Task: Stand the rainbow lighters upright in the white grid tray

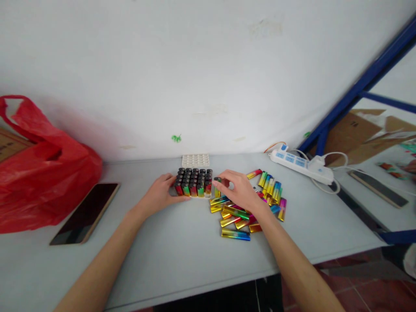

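Upright lighters with black tops stand in rows in a white tray (204, 196) at the middle of the table. My left hand (160, 193) is at the tray's left side, its thumb along the front left corner and its fingers round the left end. Just right of the rows, my right hand (236, 187) pinches one upright green and gold lighter (217, 189). Beneath and beyond that hand lies a loose pile of shiny coloured lighters (235, 234). A white tray with a grid of holes (195, 160) rests behind the filled one, against the wall.
A red plastic bag (48, 173) and a dark phone (85, 213) are on the left. At the back right lies a white power strip (302, 165) with cables. A blue metal frame (367, 78) rises at the right, with cardboard (349, 134) beyond it.
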Demonstrator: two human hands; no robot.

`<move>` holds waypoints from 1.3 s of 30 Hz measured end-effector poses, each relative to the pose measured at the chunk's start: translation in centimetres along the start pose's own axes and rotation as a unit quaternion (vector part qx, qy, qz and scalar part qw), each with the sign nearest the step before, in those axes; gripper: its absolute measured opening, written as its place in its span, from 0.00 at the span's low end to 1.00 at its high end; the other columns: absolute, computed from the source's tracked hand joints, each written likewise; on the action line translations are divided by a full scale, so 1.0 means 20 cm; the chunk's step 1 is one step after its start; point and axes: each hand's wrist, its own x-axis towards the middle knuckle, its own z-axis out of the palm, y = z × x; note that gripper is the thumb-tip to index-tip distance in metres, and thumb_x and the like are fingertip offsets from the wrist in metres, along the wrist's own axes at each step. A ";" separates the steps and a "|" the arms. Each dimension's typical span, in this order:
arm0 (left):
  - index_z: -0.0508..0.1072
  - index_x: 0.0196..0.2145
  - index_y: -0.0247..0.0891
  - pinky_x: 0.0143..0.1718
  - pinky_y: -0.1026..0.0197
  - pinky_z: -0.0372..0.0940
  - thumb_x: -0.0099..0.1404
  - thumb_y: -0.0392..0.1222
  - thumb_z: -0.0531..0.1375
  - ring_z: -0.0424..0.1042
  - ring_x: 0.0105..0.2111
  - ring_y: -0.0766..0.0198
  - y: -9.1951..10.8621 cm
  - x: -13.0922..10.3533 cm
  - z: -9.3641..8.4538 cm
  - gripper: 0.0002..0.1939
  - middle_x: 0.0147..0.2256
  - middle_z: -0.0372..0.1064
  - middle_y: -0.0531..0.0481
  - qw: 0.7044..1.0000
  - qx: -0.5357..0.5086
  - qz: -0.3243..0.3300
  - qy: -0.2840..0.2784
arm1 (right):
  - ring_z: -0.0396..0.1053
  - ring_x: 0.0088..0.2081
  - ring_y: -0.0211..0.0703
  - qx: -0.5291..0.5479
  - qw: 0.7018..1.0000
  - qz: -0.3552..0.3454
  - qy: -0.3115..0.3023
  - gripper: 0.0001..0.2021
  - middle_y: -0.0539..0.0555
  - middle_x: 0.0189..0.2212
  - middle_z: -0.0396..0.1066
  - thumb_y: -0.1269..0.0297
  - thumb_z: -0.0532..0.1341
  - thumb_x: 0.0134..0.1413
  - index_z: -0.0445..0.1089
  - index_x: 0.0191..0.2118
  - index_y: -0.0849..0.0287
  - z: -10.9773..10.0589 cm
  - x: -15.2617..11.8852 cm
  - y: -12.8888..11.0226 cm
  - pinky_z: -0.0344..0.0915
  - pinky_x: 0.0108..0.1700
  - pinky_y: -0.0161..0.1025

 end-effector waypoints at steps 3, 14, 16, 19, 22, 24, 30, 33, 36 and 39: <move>0.79 0.43 0.42 0.49 0.45 0.73 0.55 0.73 0.70 0.76 0.45 0.44 0.01 0.00 0.00 0.33 0.42 0.76 0.43 1.000 -0.009 -0.001 0.005 | 0.72 0.31 0.41 0.015 0.999 0.024 -0.018 0.14 0.50 0.30 0.77 0.56 0.64 0.74 0.77 0.36 0.57 -0.01 0.00 -0.01 0.66 0.37 0.36; 0.78 0.41 0.42 0.48 0.41 0.72 0.55 0.71 0.71 0.75 0.43 0.42 0.01 0.00 0.01 0.30 0.41 0.74 0.41 1.000 -0.002 -0.001 0.004 | 0.77 0.35 0.44 -0.060 0.991 -0.007 -0.123 0.16 0.56 0.37 0.83 0.51 0.63 0.75 0.81 0.44 0.58 0.05 -0.01 0.00 0.66 0.41 0.37; 0.78 0.41 0.41 0.49 0.42 0.72 0.56 0.71 0.71 0.75 0.44 0.42 0.02 0.00 0.01 0.31 0.42 0.74 0.41 1.000 0.004 -0.004 -0.002 | 0.74 0.32 0.43 -0.115 0.986 0.024 -0.118 0.18 0.55 0.33 0.81 0.48 0.63 0.74 0.80 0.40 0.57 0.09 0.00 -0.01 0.61 0.37 0.37; 0.78 0.41 0.41 0.50 0.43 0.72 0.56 0.70 0.71 0.75 0.44 0.42 0.02 0.00 0.01 0.31 0.42 0.74 0.40 1.000 0.006 -0.005 -0.008 | 0.68 0.26 0.42 -0.179 0.974 0.080 -0.111 0.24 0.52 0.25 0.75 0.42 0.64 0.71 0.76 0.30 0.56 0.11 0.00 -0.03 0.53 0.31 0.38; 0.78 0.42 0.41 0.50 0.43 0.71 0.56 0.70 0.72 0.75 0.45 0.42 0.02 0.00 0.01 0.31 0.43 0.75 0.39 1.000 0.003 -0.008 -0.008 | 0.65 0.24 0.41 -0.140 0.979 0.086 -0.118 0.29 0.50 0.21 0.72 0.37 0.61 0.71 0.72 0.25 0.55 0.09 -0.02 -0.02 0.52 0.31 0.38; 0.79 0.42 0.41 0.51 0.44 0.71 0.56 0.70 0.72 0.75 0.46 0.42 0.02 0.00 0.00 0.31 0.43 0.75 0.39 1.000 -0.005 -0.009 -0.008 | 0.66 0.24 0.41 -0.091 0.988 0.078 -0.094 0.30 0.49 0.21 0.71 0.39 0.57 0.74 0.72 0.26 0.55 0.06 -0.03 0.01 0.55 0.32 0.37; 0.80 0.43 0.40 0.48 0.48 0.71 0.55 0.72 0.72 0.76 0.44 0.44 0.02 0.00 -0.01 0.33 0.42 0.76 0.42 1.000 -0.010 -0.002 -0.005 | 0.75 0.38 0.45 -0.069 0.996 0.058 0.005 0.15 0.56 0.38 0.79 0.59 0.56 0.77 0.78 0.44 0.59 0.04 0.15 0.21 0.69 0.44 0.39; 0.79 0.43 0.41 0.48 0.49 0.71 0.55 0.72 0.72 0.76 0.44 0.45 0.01 0.01 -0.01 0.33 0.42 0.76 0.43 1.000 -0.005 0.003 -0.001 | 0.75 0.52 0.48 -0.122 0.990 0.032 -0.069 0.14 0.63 0.53 0.76 0.70 0.58 0.73 0.76 0.58 0.63 0.13 0.33 0.31 0.68 0.60 0.45; 0.78 0.41 0.41 0.48 0.48 0.72 0.55 0.72 0.71 0.76 0.44 0.44 0.01 0.01 -0.01 0.31 0.41 0.77 0.43 1.000 0.003 0.005 0.001 | 0.71 0.59 0.48 -0.148 0.981 0.019 -0.120 0.19 0.62 0.60 0.73 0.75 0.62 0.68 0.73 0.62 0.62 0.24 0.44 0.34 0.66 0.65 0.46; 0.77 0.41 0.40 0.51 0.46 0.72 0.56 0.70 0.71 0.77 0.46 0.43 0.02 0.01 -0.02 0.31 0.42 0.78 0.42 1.000 0.006 0.005 0.001 | 0.74 0.52 0.46 -0.154 0.980 0.039 -0.123 0.18 0.62 0.56 0.73 0.76 0.65 0.66 0.74 0.60 0.64 0.29 0.45 0.34 0.69 0.60 0.44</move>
